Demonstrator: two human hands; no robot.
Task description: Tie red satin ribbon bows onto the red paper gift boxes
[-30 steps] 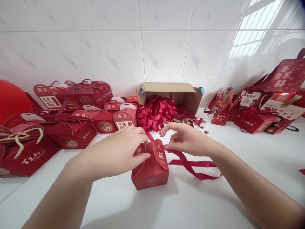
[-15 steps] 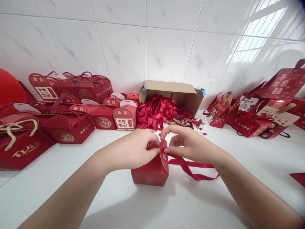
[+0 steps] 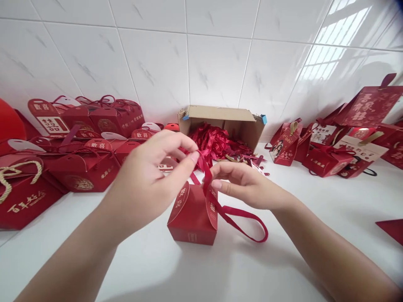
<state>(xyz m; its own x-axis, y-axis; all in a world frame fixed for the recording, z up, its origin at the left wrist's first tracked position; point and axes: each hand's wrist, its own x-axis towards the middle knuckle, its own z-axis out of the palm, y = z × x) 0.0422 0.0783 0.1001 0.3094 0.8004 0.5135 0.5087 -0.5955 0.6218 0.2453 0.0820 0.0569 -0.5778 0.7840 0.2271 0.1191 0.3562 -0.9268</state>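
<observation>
A small red gift box (image 3: 192, 218) stands upright on the white table, its curved top flaps raised. My left hand (image 3: 157, 176) is above and left of the box, with thumb and index finger pinched on a dark red ribbon (image 3: 207, 176). From that pinch the ribbon runs down to the top of the right-hand flap, and a long loop of it lies to the right of the box. My right hand (image 3: 248, 184) is at the right-hand flap, fingers curled with thumb and index close together beside the ribbon. What lies between those fingertips is hidden.
Behind the box, a cardboard carton (image 3: 220, 112) on its side spills red ribbons (image 3: 212, 140). Rows of finished red boxes (image 3: 85, 170) fill the left, and more decorated boxes (image 3: 330, 161) stand at the right. A tiled wall (image 3: 157, 67) closes off the back.
My left hand has left the box top and risen up and left, drawing the ribbon with it. The ribbon loop on the right has shortened. My right hand stays near the flap.
</observation>
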